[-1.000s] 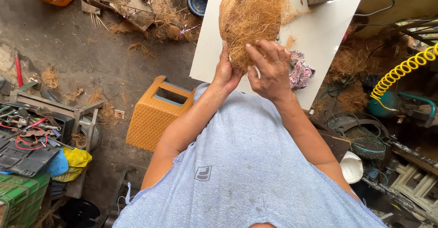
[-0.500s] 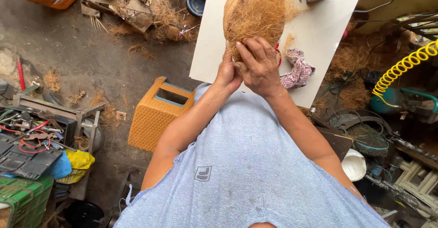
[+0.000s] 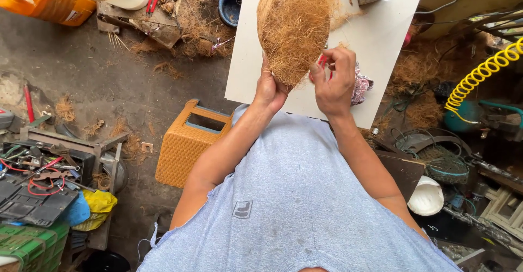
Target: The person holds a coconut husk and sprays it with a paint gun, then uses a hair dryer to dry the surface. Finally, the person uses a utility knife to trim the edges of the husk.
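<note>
Presently, the left hand [image 3: 269,89] grips the lower edge of a coconut fibre mass [image 3: 294,27] — a dome-shaped, brown, hairy form held upright above the white desk [image 3: 381,38]. Fingers are closed around its base. The right hand [image 3: 333,81] sits just beside the fibre's lower right edge, fingers curled around a small red-handled tool [image 3: 321,65]; the tool's working end is hidden. A patterned cloth [image 3: 362,87] lies on the desk beside the right hand. On the floor — left of the desk — stands an orange woven stool [image 3: 182,149]. A yellow coiled hose [image 3: 479,73] hangs at right.
</note>
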